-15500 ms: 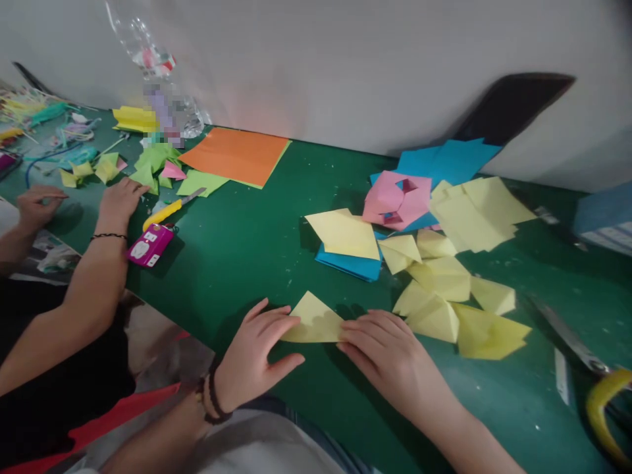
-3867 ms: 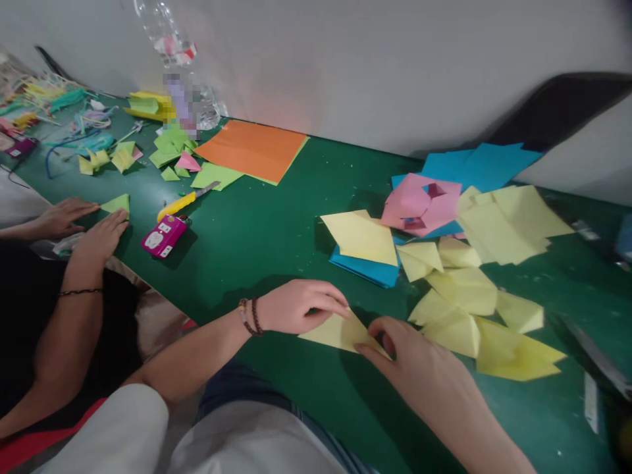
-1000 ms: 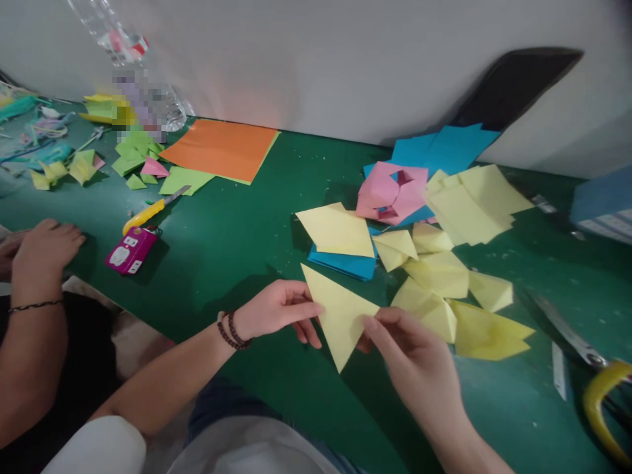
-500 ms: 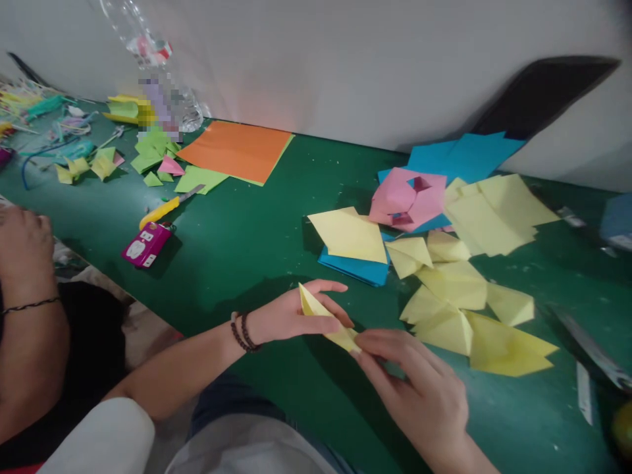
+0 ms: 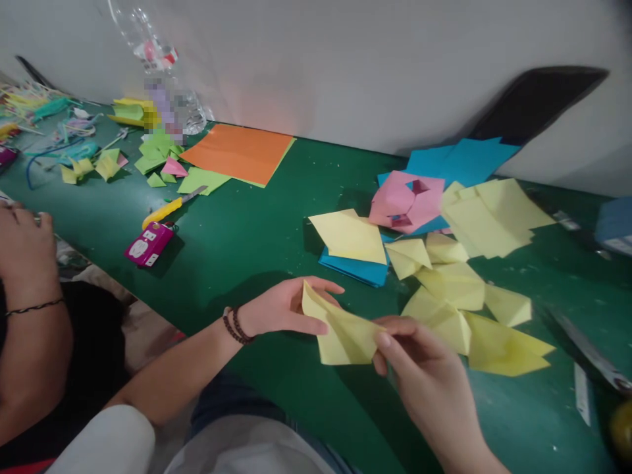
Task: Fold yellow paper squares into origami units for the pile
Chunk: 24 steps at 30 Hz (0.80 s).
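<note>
A folded yellow paper [image 5: 345,337] is held between my two hands above the green table [image 5: 247,224]. My left hand [image 5: 291,308] grips its left end between thumb and fingers. At the paper's right corner, my right hand [image 5: 419,362] pinches it with thumb and forefinger. Just beyond lie a pale yellow sheet [image 5: 348,236] and blue papers [image 5: 355,267]. Several folded yellow pieces [image 5: 454,286] are spread to the right, below a pink folded paper shape [image 5: 407,201].
A purple box [image 5: 149,245] and a yellow craft knife [image 5: 162,212] lie to the left, near orange paper [image 5: 241,153]. Another person's hand [image 5: 24,243] rests at the far left. Scissors [image 5: 587,349] lie at the right, and a clear bottle [image 5: 192,115] stands by the wall.
The yellow paper has turned from nearly edge-on to show its broad face. My right hand has shifted slightly right and rotated; my left hand still holds the other end.
</note>
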Motion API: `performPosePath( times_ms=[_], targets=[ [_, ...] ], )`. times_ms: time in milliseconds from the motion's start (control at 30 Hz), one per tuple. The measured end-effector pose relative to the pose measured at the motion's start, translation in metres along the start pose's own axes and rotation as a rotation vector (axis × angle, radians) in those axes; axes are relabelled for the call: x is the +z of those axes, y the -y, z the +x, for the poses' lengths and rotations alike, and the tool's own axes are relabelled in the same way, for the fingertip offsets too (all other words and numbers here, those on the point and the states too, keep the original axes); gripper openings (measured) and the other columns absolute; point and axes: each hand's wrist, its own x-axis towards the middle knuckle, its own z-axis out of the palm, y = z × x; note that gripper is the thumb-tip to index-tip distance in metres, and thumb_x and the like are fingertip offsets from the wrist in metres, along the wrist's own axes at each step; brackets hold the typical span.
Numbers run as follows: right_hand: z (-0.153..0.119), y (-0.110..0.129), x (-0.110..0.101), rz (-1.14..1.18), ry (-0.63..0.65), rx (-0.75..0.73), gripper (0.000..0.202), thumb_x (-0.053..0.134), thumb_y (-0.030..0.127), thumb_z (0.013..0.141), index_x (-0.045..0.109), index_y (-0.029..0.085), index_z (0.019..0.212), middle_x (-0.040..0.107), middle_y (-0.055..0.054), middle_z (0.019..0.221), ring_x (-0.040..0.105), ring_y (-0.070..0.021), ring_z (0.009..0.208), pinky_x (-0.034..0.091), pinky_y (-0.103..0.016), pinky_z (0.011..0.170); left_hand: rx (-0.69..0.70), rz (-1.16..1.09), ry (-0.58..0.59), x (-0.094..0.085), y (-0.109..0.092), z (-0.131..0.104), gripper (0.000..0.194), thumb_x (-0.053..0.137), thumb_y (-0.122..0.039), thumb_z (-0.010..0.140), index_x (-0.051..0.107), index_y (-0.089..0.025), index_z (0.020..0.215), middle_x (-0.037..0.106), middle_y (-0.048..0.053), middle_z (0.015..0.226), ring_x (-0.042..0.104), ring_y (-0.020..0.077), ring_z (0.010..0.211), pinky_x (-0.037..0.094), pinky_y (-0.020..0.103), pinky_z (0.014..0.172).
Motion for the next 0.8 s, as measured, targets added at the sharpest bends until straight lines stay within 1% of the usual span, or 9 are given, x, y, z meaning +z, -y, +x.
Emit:
performPosePath(
  times_ms=[67,133,200,300,400,467,600,700,800],
  targets=[
    [0.003,0.001,-0.001,-0.009,-0.062,0.074,0.03,0.069,0.049,0.08,0.058,0.021,0.078,0.053,0.005,0.05,0.05,-0.009,0.039,0.04,-0.019,0.036,-0.024,0.002,-0.024,-0.001,-0.002,-0.002,0.054,0.083,-0.023,0.067,0.062,-0.019,0.117,0.069,0.008,0.106,0.067,0.0211,0.096,0.054,0.032,0.081],
    [0.007,0.003,-0.001,-0.029,-0.117,0.101,0.03,0.071,0.047,0.079,0.055,0.022,0.084,0.052,0.007,0.052,0.05,-0.0082,0.037,0.037,-0.018,0.034,-0.039,0.007,-0.047,-0.003,-0.002,-0.002,0.051,0.082,-0.022,0.068,0.063,-0.017,0.115,0.07,0.01,0.108,0.067,0.0231,0.098,0.054,0.034,0.084],
    [0.008,0.006,0.001,-0.046,-0.148,0.067,0.032,0.073,0.044,0.077,0.052,0.022,0.086,0.054,0.008,0.059,0.05,-0.0073,0.036,0.038,-0.019,0.034,-0.046,-0.007,-0.06,-0.005,-0.001,-0.001,0.049,0.082,-0.022,0.067,0.064,-0.016,0.112,0.069,0.012,0.111,0.067,0.0242,0.1,0.053,0.036,0.087],
    [0.008,0.007,0.005,-0.08,-0.128,-0.016,0.028,0.072,0.04,0.078,0.05,0.022,0.083,0.055,0.007,0.06,0.052,-0.0084,0.037,0.043,-0.02,0.036,-0.093,-0.08,-0.076,-0.008,0.001,0.001,0.05,0.083,-0.023,0.065,0.063,-0.015,0.111,0.071,0.013,0.107,0.068,0.0238,0.094,0.053,0.036,0.084],
    [0.005,0.003,0.004,-0.151,-0.081,-0.103,0.015,0.064,0.035,0.084,0.056,0.022,0.085,0.058,0.005,0.057,0.056,-0.01,0.041,0.048,-0.02,0.04,-0.129,-0.138,-0.145,-0.011,0.002,0.004,0.049,0.084,-0.024,0.063,0.063,-0.013,0.106,0.072,0.012,0.1,0.069,0.0229,0.089,0.053,0.035,0.081],
    [0.005,-0.001,0.002,-0.24,-0.055,-0.18,0.009,0.058,0.031,0.087,0.062,0.023,0.089,0.062,0.003,0.059,0.059,-0.0116,0.046,0.051,-0.021,0.045,-0.117,-0.158,-0.203,-0.012,0.003,0.006,0.046,0.085,-0.024,0.062,0.063,-0.012,0.101,0.072,0.012,0.099,0.069,0.0226,0.088,0.052,0.036,0.082],
    [0.006,-0.011,-0.002,-0.505,0.019,-0.47,0.018,0.055,0.02,0.086,0.07,0.027,0.093,0.074,-0.001,0.084,0.07,-0.016,0.071,0.057,-0.024,0.061,-0.097,-0.188,-0.315,-0.013,0.004,0.008,0.049,0.085,-0.023,0.062,0.062,-0.013,0.103,0.071,0.011,0.099,0.068,0.022,0.089,0.052,0.036,0.082],
    [0.006,-0.015,-0.003,-0.647,0.035,-0.668,0.029,0.052,0.012,0.084,0.072,0.029,0.095,0.074,0.0,0.088,0.072,-0.0168,0.08,0.058,-0.025,0.067,-0.135,-0.19,-0.303,-0.013,0.005,0.009,0.047,0.083,-0.022,0.065,0.062,-0.013,0.106,0.071,0.013,0.103,0.068,0.0225,0.091,0.053,0.035,0.08],
    [0.004,-0.015,-0.006,-0.703,-0.011,-0.691,0.033,0.051,0.009,0.083,0.072,0.03,0.094,0.073,0.001,0.086,0.071,-0.0171,0.076,0.057,-0.027,0.063,-0.162,-0.208,-0.225,-0.013,0.005,0.009,0.047,0.082,-0.023,0.068,0.063,-0.013,0.11,0.07,0.014,0.107,0.068,0.0247,0.096,0.053,0.035,0.081]
  ],
)
